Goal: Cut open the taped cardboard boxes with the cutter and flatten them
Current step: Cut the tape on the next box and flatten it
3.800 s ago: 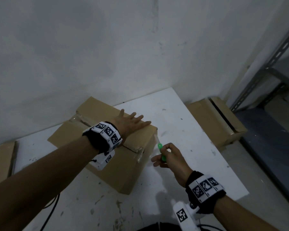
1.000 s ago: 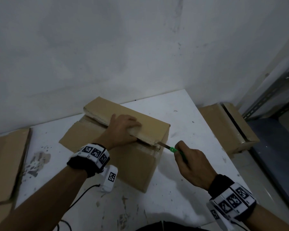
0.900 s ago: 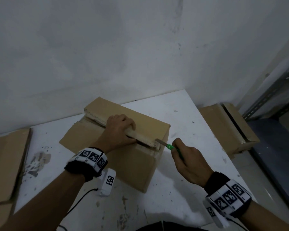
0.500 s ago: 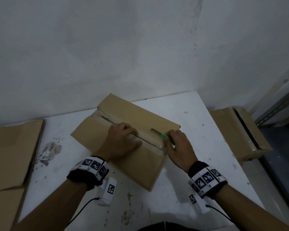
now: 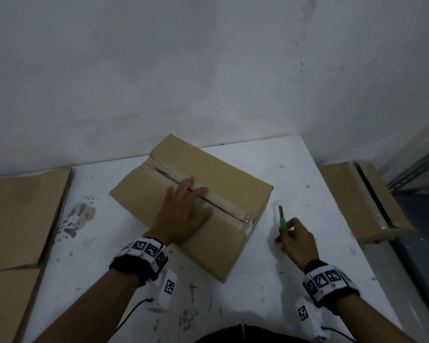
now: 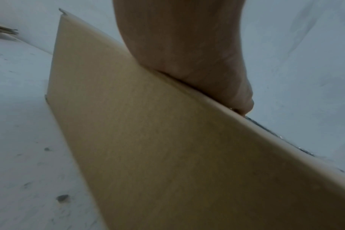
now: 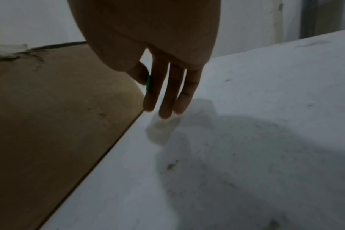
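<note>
A brown cardboard box point(image 5: 218, 174) stands on the white table point(image 5: 295, 169), its top seam slit and edged with clear tape. My left hand point(image 5: 183, 214) lies flat on the top with straight fingers across the slit; the left wrist view shows the palm point(image 6: 187, 54) pressed on the box's edge point(image 6: 148, 140). My right hand point(image 5: 292, 238) is to the right of the box, just above the table, pinching the green cutter point(image 5: 281, 222) with its blade pointing away from me. In the right wrist view only a green sliver of the cutter point(image 7: 148, 82) shows between thumb and fingers.
Flattened cardboard point(image 5: 18, 219) lies at the table's left edge. Another taped box point(image 5: 362, 204) sits lower, beyond the right edge, beside a metal shelf point(image 5: 416, 169). A wall stands close behind the table. Bare tabletop shows in front of the box.
My right hand has pulled the cutter out of the seam and moved it right, off the box. My left hand has changed from gripping the flap edge to lying flat on top.
</note>
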### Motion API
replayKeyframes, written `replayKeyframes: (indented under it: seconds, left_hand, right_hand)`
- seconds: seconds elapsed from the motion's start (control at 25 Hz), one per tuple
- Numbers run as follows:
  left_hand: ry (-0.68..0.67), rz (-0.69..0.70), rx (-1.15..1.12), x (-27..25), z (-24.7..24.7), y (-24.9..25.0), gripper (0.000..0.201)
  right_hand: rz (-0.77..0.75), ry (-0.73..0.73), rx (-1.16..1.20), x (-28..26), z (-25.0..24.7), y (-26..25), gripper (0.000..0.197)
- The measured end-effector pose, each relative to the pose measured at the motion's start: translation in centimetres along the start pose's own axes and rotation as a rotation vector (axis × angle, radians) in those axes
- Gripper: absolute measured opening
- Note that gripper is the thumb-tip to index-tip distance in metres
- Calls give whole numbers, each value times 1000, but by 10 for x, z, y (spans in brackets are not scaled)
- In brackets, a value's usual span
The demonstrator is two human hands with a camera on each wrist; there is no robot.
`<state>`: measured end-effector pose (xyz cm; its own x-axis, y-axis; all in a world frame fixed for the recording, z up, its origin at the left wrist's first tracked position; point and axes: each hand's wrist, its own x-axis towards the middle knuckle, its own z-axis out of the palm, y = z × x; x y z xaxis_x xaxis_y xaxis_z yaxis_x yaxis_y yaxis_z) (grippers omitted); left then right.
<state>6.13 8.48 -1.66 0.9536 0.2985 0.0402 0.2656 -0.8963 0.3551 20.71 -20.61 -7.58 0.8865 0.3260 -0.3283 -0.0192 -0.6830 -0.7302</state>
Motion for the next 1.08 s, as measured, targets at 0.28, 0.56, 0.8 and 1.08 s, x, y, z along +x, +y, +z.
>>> replayKeyframes:
  seconds: [0.28,0.56,0.8,1.08]
  left_hand:
    - [-39,-27,31,1,-1,0,73]
    - [-49,-28,19,2,-1,-2,71]
    - [-38,-105,-19,9,-13,-7,84]
    - [-164,-442,131,18,-33,-48,112]
  right_hand:
    - [99,-259,-248,12,-6,7,35]
    - [84,-198,-524,15,-17,10,42]
    - [-232,142,-135,5,-32,-74,35]
    - [-604,-140,-702,4,-2,-143,76]
